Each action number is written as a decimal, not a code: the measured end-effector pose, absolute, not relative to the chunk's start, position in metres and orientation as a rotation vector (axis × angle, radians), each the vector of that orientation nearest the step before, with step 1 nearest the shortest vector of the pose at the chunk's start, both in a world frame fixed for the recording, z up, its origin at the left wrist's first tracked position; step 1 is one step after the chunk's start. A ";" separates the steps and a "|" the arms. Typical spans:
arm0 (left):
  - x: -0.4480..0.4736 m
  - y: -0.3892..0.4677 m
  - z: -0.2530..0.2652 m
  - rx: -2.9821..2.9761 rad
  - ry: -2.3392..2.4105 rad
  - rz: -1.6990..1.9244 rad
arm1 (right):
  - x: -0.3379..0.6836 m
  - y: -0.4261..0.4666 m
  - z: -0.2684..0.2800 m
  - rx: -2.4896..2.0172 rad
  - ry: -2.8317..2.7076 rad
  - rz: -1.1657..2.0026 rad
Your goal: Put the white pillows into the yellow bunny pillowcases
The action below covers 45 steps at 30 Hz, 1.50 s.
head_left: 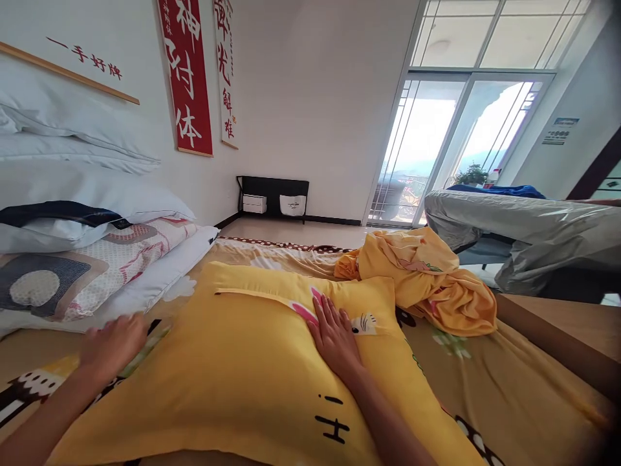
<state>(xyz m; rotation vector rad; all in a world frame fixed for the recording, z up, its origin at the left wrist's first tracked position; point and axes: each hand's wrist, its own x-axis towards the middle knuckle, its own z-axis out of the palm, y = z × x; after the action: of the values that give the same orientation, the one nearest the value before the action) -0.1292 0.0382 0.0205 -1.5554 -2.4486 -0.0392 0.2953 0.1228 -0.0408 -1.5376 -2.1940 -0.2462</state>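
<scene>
A large yellow pillow (pixel 242 369) with a printed rabbit face and the letters "Hi" lies on the bed in front of me. My right hand (pixel 334 330) rests flat on it, fingers stretched out over the rabbit print. Left of the pillow, my left hand (pixel 114 343) is above the bedspread (pixel 466 382), apart from the pillow. Its fingers are blurred and look bent, and nothing shows in them. Beyond the pillow's far right corner lies a crumpled yellow-orange cloth (pixel 412 265).
White and patterned pillows (pixel 97 259) are stacked at the left against the wall. A plastic-covered piece of furniture (pixel 524 220) stands at the right, near glass sliding doors (pixel 451 142). A low black shelf (pixel 273 194) is by the far wall. A wooden surface (pixel 572 323) borders the bed's right side.
</scene>
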 end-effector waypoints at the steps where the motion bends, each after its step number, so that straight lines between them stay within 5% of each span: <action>1: -0.106 0.055 0.051 -1.577 -2.261 0.001 | 0.294 0.122 -0.039 -1.538 -2.192 -0.261; 4: -0.023 0.113 0.133 -1.760 -1.924 -0.279 | 0.292 0.119 -0.041 -1.535 -2.167 -0.301; 7: 0.052 0.161 0.152 -1.970 -1.876 -0.641 | 0.299 0.113 -0.046 -1.525 -2.150 -0.354; 14: 0.088 0.180 0.011 -2.155 -2.134 -0.704 | 0.364 0.079 -0.070 -1.581 -2.069 -0.530; 17: 0.078 0.179 -0.007 -2.140 -2.140 -0.751 | 0.389 0.068 -0.069 -1.655 -2.042 -0.441; 21: 0.074 0.174 -0.004 -2.125 -2.128 -0.779 | 0.386 0.073 -0.009 -1.717 -1.973 -0.271; 28: 0.073 0.164 -0.006 -2.081 -2.126 -0.748 | 0.292 0.108 0.146 -1.269 -1.804 -0.503; 36: 0.085 0.161 -0.011 -2.022 -2.086 -0.691 | 0.231 0.146 -0.028 -1.632 -2.094 -0.237; 45: 0.013 0.164 -0.008 -1.824 -2.355 -0.773 | 0.330 0.154 -0.013 -1.980 -2.011 -0.164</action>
<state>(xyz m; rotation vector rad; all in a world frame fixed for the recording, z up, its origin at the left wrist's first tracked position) 0.0130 0.1641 -0.0082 -1.8243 -2.3555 -0.7726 0.3300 0.1542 -0.0130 -1.9801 -2.0106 -0.1639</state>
